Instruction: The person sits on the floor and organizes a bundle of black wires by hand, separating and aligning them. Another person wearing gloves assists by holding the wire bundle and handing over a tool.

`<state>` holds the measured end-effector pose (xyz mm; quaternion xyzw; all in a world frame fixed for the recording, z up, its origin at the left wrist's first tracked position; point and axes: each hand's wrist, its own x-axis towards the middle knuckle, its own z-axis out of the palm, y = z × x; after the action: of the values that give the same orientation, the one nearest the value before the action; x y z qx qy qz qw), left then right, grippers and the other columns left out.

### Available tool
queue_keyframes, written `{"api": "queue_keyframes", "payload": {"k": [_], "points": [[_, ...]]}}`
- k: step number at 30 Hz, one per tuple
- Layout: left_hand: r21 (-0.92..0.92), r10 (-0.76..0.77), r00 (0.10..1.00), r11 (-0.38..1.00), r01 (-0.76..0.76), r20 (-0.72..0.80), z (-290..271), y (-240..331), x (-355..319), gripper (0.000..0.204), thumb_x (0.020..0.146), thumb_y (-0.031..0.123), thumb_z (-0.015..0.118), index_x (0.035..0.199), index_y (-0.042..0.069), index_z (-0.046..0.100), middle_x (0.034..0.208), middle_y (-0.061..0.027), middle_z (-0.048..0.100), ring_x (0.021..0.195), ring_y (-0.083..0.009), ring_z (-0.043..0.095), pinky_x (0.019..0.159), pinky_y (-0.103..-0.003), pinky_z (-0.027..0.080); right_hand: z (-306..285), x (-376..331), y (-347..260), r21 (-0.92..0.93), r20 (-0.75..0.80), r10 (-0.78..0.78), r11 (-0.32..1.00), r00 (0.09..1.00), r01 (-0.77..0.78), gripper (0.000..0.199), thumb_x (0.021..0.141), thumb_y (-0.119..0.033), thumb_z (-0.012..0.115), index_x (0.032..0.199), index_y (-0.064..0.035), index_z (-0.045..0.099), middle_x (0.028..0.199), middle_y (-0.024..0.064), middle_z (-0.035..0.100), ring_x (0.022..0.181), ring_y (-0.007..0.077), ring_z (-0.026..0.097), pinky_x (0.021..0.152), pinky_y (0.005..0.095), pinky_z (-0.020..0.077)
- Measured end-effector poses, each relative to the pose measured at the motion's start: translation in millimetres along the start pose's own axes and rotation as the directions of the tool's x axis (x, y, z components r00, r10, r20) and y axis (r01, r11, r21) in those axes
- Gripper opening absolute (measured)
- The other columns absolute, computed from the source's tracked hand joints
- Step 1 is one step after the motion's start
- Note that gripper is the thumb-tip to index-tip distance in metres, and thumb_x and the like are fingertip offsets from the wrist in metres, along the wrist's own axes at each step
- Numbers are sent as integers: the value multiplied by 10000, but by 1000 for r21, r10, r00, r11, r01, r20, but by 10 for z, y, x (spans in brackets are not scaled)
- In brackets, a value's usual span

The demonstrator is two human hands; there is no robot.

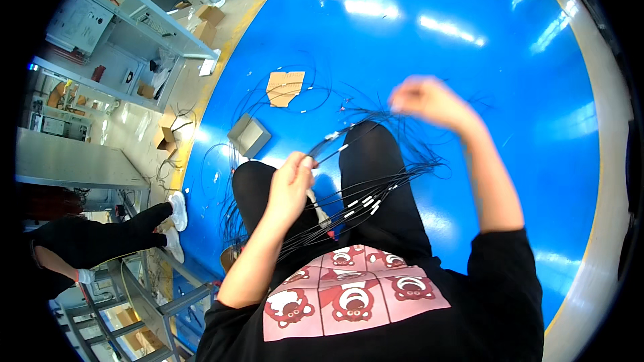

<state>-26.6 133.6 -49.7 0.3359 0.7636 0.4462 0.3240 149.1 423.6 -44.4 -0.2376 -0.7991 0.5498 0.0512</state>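
Note:
I sit on a blue floor (pixel 416 60) with my legs in black trousers stretched out. A bundle of thin black cables (pixel 376 191) with small white tags lies across my thighs. My left hand (pixel 293 184) is closed on one black cable just above my left thigh. My right hand (pixel 424 99), blurred, is raised beyond my right knee and pinches the far ends of several cables, which fan out from it. More loose black cables trail over the floor to the left.
A flat piece of brown cardboard (pixel 284 87) and a small grey box (pixel 249 135) lie on the blue floor ahead left. Another person in black with white shoes (pixel 178 211) sits at the left by metal frames (pixel 144 298). Shelving and cardboard boxes (pixel 207 19) stand beyond.

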Motion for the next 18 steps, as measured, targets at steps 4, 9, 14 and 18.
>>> {"api": "queue_keyframes", "payload": {"k": [4, 9, 14, 18], "points": [[-72, -15, 995, 997, 22, 95, 217, 15, -59, 239, 1001, 189, 451, 914, -5, 562, 579, 10, 468, 523, -60, 416, 500, -243, 351, 1324, -663, -94, 559, 557, -325, 828, 764, -55, 409, 956, -278, 579, 1221, 35, 572, 1201, 146, 624, 1089, 184, 594, 936, 332, 467], [-10, 32, 999, 999, -32, -5, 172, 178, -46, 211, 998, 148, 434, 931, -22, 539, 554, 5, 464, 499, -53, 420, 461, -243, 339, 1991, -513, -307, 982, 135, -25, 140, 991, -130, 444, 997, -395, 473, 1234, -26, 539, 1061, 70, 616, 953, 158, 595, 899, 307, 451], [7, 116, 993, 993, -115, -34, 287, 246, -217, 189, 1011, 135, 405, 947, 9, 531, 564, -7, 481, 481, -70, 437, 456, -249, 353, 2079, -358, -540, 991, 75, 14, -113, 997, -73, 363, 1022, -329, 415, 1150, -37, 587, 1148, 111, 615, 806, 126, 574, 656, 258, 466], [45, 119, 993, 992, -118, -24, 266, 241, -253, 206, 1014, 151, 409, 923, 10, 529, 541, -10, 477, 468, -75, 447, 447, -252, 349, 2087, -349, -508, 982, 24, 13, -189, 1000, -21, 331, 1024, -290, 396, 1112, -35, 588, 1203, 131, 609, 978, 194, 586, 776, 324, 477]]}}
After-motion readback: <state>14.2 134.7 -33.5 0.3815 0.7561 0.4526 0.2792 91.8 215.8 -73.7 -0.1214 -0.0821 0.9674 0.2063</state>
